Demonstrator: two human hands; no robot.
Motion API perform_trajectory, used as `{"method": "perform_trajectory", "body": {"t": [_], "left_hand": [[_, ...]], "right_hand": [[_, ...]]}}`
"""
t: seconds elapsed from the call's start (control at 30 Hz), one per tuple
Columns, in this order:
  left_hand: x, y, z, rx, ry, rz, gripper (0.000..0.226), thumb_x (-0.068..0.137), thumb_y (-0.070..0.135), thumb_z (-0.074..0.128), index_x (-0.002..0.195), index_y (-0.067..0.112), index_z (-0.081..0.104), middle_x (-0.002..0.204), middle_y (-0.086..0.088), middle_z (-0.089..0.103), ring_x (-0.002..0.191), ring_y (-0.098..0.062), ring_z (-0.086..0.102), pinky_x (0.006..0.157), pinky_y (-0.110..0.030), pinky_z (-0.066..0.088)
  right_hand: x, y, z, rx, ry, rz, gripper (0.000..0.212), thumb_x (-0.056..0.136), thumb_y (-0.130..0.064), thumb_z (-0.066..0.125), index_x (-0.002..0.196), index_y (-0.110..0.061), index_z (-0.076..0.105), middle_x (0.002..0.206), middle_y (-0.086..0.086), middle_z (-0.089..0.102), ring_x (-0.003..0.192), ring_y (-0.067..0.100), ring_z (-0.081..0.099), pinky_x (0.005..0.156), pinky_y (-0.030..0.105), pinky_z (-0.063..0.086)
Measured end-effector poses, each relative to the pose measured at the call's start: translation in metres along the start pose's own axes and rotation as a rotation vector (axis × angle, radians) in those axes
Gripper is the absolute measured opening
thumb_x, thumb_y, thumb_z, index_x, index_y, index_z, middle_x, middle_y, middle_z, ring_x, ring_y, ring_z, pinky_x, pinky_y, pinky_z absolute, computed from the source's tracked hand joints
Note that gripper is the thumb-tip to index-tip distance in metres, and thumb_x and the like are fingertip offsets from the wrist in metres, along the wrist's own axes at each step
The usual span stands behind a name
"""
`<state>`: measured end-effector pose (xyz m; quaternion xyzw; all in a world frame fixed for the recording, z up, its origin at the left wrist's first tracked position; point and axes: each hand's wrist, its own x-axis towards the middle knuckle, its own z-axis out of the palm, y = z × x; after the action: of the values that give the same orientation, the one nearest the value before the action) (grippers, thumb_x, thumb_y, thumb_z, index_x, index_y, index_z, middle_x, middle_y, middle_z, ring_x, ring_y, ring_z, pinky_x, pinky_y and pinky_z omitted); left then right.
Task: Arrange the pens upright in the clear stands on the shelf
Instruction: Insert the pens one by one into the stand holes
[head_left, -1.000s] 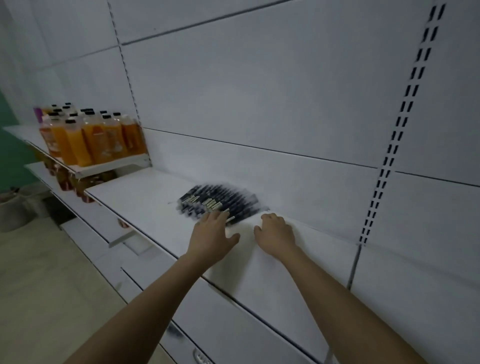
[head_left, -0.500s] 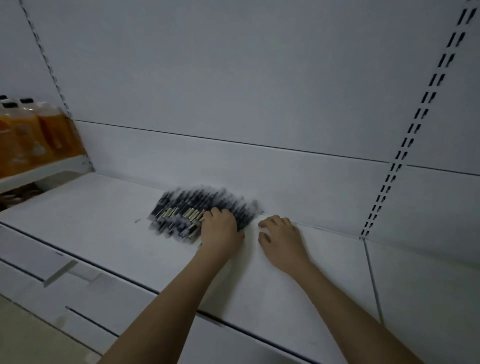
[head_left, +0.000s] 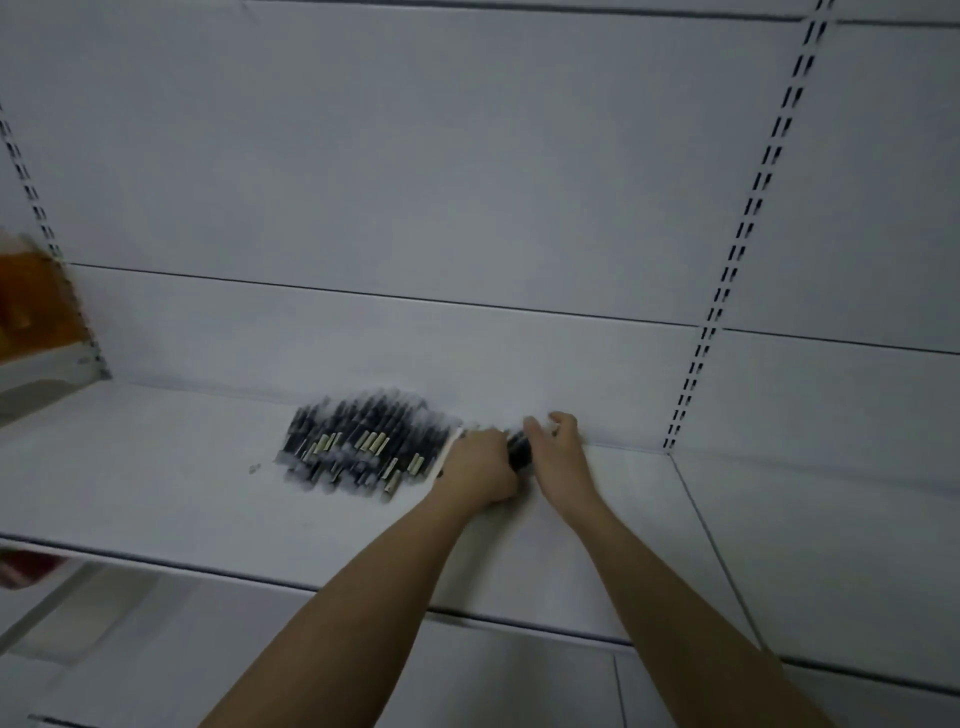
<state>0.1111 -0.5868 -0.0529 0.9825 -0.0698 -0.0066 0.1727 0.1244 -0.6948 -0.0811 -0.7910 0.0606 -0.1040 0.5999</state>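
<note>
The left hand (head_left: 483, 470) curled round a few dark pens (head_left: 518, 451) at the right edge of the pile (head_left: 358, 441) lying flat on the shelf (head_left: 156, 483), the right hand (head_left: 558, 457) cupped loosely against them, its grip unclear, so gathering seemed underway; next they needed standing upright, though no stands were visible.

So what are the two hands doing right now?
Left hand: fingers curled round a bunch of pens.
Right hand: touching the same bunch; grip unclear.
</note>
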Motion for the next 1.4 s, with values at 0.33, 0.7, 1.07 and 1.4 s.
{"method": "perform_trajectory", "body": {"t": [0.33, 0.7, 1.07, 1.4], "left_hand": [[-0.029, 0.011, 0.021, -1.018, 0.41, 0.226, 0.044, 0.086, 0.016, 0.073, 0.123, 0.016, 0.048, 0.107, 0.007, 0.066, 0.094, -0.004, 0.067, 0.075, -0.024, 0.058], [-0.043, 0.009, 0.047, -1.023, 0.158, 0.252, 0.039, 0.084, 0.024, 0.067, 0.12, 0.019, 0.051, 0.103, 0.01, 0.066, 0.088, 0.006, 0.065, 0.073, -0.017, 0.055], [-0.085, 0.142, 0.045, -1.06, 0.013, 0.309, 0.039, 0.078, 0.001, 0.073, 0.103, 0.017, 0.048, 0.086, -0.021, 0.065, 0.069, -0.036, 0.068, 0.056, -0.043, 0.058], [-0.161, 0.361, 0.089, -1.156, -0.079, 0.409, 0.034, 0.08, -0.004, 0.069, 0.104, 0.006, 0.047, 0.079, -0.024, 0.067, 0.069, -0.042, 0.068, 0.061, -0.053, 0.056]], "right_hand": [[-0.041, -0.063, -0.019, 0.105, -0.099, -0.313, 0.077, 0.082, -0.018, 0.081, 0.14, -0.041, 0.036, 0.13, -0.015, 0.052, 0.111, -0.004, 0.056, 0.082, 0.01, 0.051], [-0.072, -0.047, -0.037, -0.107, -0.206, -0.082, 0.101, 0.077, -0.029, 0.086, 0.154, -0.026, 0.022, 0.15, 0.001, 0.045, 0.132, 0.02, 0.05, 0.109, 0.04, 0.046], [-0.13, -0.047, -0.241, -0.401, 0.036, -0.081, 0.056, 0.1, -0.053, 0.047, 0.148, -0.026, 0.041, 0.148, -0.007, 0.045, 0.134, 0.012, 0.043, 0.102, 0.024, 0.032], [-0.227, 0.007, -0.484, -0.746, 0.233, -0.006, 0.054, 0.101, -0.053, 0.044, 0.147, -0.025, 0.043, 0.153, -0.005, 0.042, 0.14, 0.017, 0.037, 0.116, 0.035, 0.031]]}}
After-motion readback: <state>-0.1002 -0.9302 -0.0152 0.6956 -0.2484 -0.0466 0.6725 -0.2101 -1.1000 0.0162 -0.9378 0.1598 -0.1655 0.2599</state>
